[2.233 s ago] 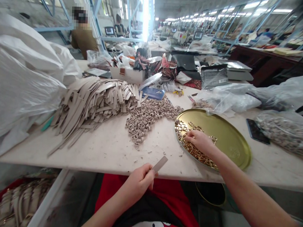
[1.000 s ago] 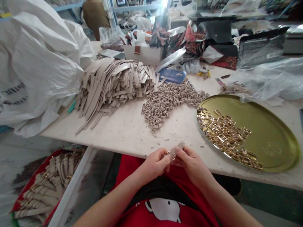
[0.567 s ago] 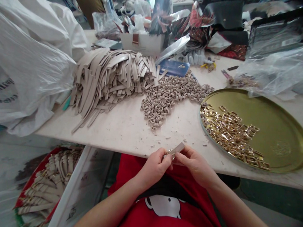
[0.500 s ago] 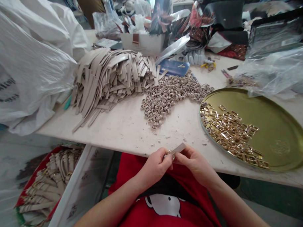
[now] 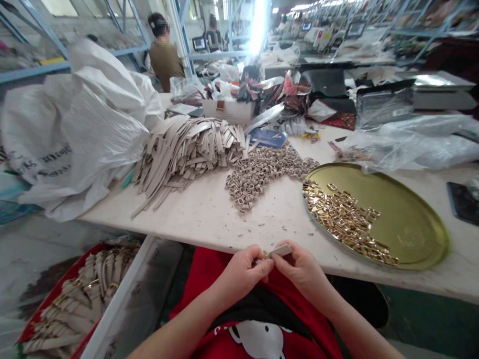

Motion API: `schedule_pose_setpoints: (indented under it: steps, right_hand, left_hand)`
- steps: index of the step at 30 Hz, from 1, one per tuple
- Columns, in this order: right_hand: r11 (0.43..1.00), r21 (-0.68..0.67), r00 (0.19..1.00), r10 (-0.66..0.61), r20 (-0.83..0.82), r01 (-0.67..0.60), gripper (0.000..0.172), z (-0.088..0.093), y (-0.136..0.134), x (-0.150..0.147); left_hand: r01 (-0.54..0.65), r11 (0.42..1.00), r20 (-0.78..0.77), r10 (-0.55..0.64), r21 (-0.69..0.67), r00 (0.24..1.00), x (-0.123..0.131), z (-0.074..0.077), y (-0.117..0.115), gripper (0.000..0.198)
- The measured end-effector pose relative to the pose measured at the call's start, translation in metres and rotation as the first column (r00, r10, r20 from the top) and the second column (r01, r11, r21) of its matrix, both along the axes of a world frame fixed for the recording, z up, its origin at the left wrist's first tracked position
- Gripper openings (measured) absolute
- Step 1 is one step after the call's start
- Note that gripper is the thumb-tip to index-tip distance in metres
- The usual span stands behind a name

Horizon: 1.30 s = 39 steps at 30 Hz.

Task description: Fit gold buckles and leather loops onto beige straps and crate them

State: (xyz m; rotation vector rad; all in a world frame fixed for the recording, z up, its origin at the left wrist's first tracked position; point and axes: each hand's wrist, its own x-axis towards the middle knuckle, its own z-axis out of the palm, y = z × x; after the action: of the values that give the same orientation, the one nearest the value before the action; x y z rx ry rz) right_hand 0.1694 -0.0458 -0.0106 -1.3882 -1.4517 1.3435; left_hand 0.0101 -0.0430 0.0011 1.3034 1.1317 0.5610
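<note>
Both hands meet at the table's front edge around one short beige strap [image 5: 281, 250]. My left hand [image 5: 247, 264] is closed on the strap's left end, where a bit of gold buckle shows between the fingers. My right hand [image 5: 299, 263] pinches the strap just to the right, its thumb close to the left thumb. How strap and buckle join is hidden by the fingers. Ahead lie a heap of small beige loops [image 5: 249, 182] and a large pile of loose beige straps [image 5: 185, 151]. Gold buckles [image 5: 346, 217] fill the left part of a round gold tray [image 5: 415, 206].
A white sack [image 5: 92, 127] stands on the left. Below it, a red-rimmed basket [image 5: 42, 311] holds straps with buckles, beside a white bin wall [image 5: 121, 296]. Plastic bags [image 5: 421, 141] and a dark phone-like slab [image 5: 468, 203] lie right. A person [image 5: 165, 59] is farther back.
The view has tilted up, so more of the room shows. Both hands stay together on the strap; the fingers have shifted slightly around it, and less of the buckle shows.
</note>
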Motion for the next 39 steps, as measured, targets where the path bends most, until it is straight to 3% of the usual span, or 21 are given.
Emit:
schedule_pose_setpoints:
  steps: [4,7,9,10,12,14,18,21,23,25,28,30,33,39]
  right_hand:
    - [0.976,0.186,0.986,0.081,0.149,-0.108,0.013,0.013,-0.001,-0.002]
    - [0.95,0.159,0.961,0.254,0.112,-0.27,0.024,0.018,0.015,0.001]
    - [0.939,0.143,0.947,0.298,0.122,-0.313,0.032,0.015,0.04,0.006]
    - [0.945,0.154,0.952,0.266,0.149,-0.288,0.034,0.01,0.057,0.01]
    - [0.962,0.24,0.967,0.068,0.247,-0.129,0.031,-0.003,0.098,0.018]
    - [0.913,0.407,0.902,-0.166,0.399,-0.012,0.022,-0.017,0.143,0.025]
    - [0.881,0.472,0.853,-0.213,0.477,-0.044,0.014,-0.037,0.214,0.029]
    - [0.874,0.479,0.835,-0.2,0.512,-0.085,0.01,-0.04,0.232,0.03]
    - [0.869,0.489,0.848,-0.202,0.49,-0.076,0.011,-0.039,0.225,0.031]
    - [0.9,0.436,0.907,-0.171,0.386,-0.016,0.016,-0.036,0.205,0.03]
    - [0.979,0.177,0.992,-0.112,0.064,0.099,0.027,-0.03,0.158,0.021]
    - [0.992,0.05,0.987,-0.113,-0.111,0.119,0.03,-0.025,0.125,0.011]
    - [0.988,-0.023,0.954,-0.153,-0.259,0.153,0.032,-0.016,0.086,-0.002]
    - [0.977,-0.132,0.913,-0.205,-0.352,0.169,0.028,-0.012,0.054,-0.007]
  left_hand:
    - [-0.038,0.999,0.029,0.039,-0.01,0.999,-0.007,-0.003,0.007,0.03]
    - [-0.069,0.998,0.037,0.069,0.008,0.997,-0.009,-0.004,0.016,0.026]
    - [-0.035,0.997,0.02,0.034,0.071,0.999,-0.011,-0.004,0.023,0.028]
    - [-0.016,0.995,0.0,0.016,0.103,1.0,-0.011,-0.004,0.026,0.024]
    - [-0.026,0.99,-0.04,0.032,0.141,0.999,-0.013,-0.007,0.035,0.018]
    - [-0.089,0.988,-0.046,0.096,0.128,0.994,-0.016,-0.013,0.044,0.02]
    - [-0.142,0.989,-0.023,0.143,0.039,0.99,-0.02,-0.024,0.06,0.022]
    - [-0.145,0.989,-0.026,0.145,0.01,0.989,-0.021,-0.027,0.068,0.023]
    - [-0.166,0.986,-0.026,0.166,0.003,0.986,-0.021,-0.028,0.072,0.025]
    - [-0.195,0.981,-0.018,0.195,-0.009,0.981,-0.018,-0.027,0.076,0.025]
    - [-0.25,0.966,0.026,0.252,-0.062,0.967,-0.009,-0.023,0.081,0.026]
    - [-0.276,0.955,0.07,0.284,-0.107,0.956,-0.002,-0.02,0.081,0.026]
    - [-0.274,0.957,0.097,0.282,-0.091,0.954,0.005,-0.016,0.073,0.025]
    - [-0.276,0.951,-0.012,0.28,0.14,0.96,0.009,-0.017,0.041,0.027]
